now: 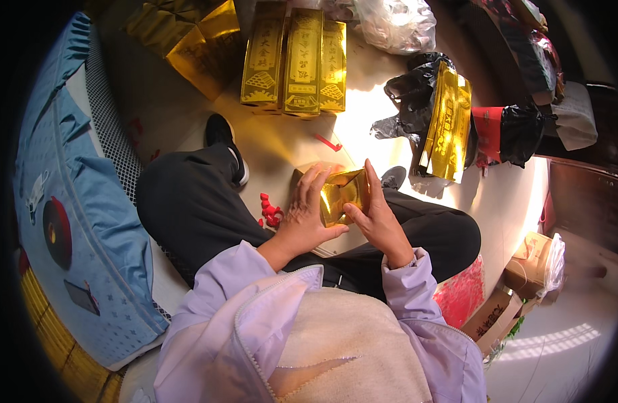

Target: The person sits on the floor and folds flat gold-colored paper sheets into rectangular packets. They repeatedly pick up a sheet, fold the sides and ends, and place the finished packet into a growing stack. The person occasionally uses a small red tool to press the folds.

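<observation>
Between my two hands, above my lap, is a shiny gold foil paper box (342, 199) with its folded end facing up. My left hand (309, 206) presses along its left side, fingers pointing away from me. On the right side lie the fingers of my right hand (377, 216), its thumb on the folded end. Beyond my feet several gold printed boxes (303, 60) lie side by side on the floor. A larger gold foil piece (203, 50) is to their left. The underside of the box in my hands is hidden.
Red ribbon scraps (271, 211) lie near my left knee, and a red strip (328, 142) farther off. Flat gold sheets (447, 123) rest against a black plastic bag (409, 95) at right. A bed with a blue cover (107, 201) borders the left. Cardboard boxes (528, 262) stand at lower right.
</observation>
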Tool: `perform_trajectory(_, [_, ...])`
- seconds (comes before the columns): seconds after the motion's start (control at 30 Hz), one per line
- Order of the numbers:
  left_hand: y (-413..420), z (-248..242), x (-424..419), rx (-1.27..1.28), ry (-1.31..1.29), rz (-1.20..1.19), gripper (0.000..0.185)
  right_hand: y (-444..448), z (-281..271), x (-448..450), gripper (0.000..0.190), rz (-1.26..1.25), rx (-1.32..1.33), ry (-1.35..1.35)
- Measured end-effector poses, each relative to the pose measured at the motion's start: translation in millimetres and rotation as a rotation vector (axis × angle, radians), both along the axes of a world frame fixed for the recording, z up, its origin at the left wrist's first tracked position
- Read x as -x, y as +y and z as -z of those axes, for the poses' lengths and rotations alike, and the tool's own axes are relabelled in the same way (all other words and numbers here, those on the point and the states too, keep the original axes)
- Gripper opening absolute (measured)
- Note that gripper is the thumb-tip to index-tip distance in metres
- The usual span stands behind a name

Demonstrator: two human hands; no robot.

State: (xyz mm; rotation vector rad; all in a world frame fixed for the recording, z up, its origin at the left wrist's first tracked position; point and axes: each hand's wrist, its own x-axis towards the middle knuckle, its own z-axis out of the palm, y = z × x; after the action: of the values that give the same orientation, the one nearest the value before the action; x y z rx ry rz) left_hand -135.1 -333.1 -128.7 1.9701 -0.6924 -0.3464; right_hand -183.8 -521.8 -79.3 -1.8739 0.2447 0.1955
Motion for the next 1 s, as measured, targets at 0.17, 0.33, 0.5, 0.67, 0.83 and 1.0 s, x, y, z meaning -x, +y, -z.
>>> perform_trajectory(0.17, [-1.1, 3.3, 2.0, -0.020, -0.003, 0.004, 0.125, -3.4, 14.1, 1.1, 0.094, -0.031, 0.105, -0.028])
perform_trajectory(0.33, [0.1, 2.4, 0.6, -0.009, 0.009, -0.009, 0.126, 1.1, 5.8, -4.9, 0.092, -0.026, 0.112, 0.079])
perform_trajectory(0.5, [1.5, 5.9, -3.6, 0.026, 0.029, -0.010, 0.132, -2.8, 0.7, -0.9, 0.085, -0.087, 0.016, 0.024])
perform_trajectory(0.67, [1.6, 4.5, -4.8, 0.049, 0.037, 0.094, 0.141, -12.7, 12.8, 4.2, 0.080, -0.086, 0.170, -0.013])
perform_trajectory(0.83, [4.2, -7.2, -6.5, -0.058, -0.055, 0.109, 0.136, -20.3, -0.8, 1.1, 0.092, -0.004, -0.319, 0.118])
perform_trajectory(1.0, [6.7, -46.4, -27.1, 0.187, 0.151, -0.060, 0.126, -49.3, -32.9, 3.4, 0.118, 0.078, -0.390, 0.018])
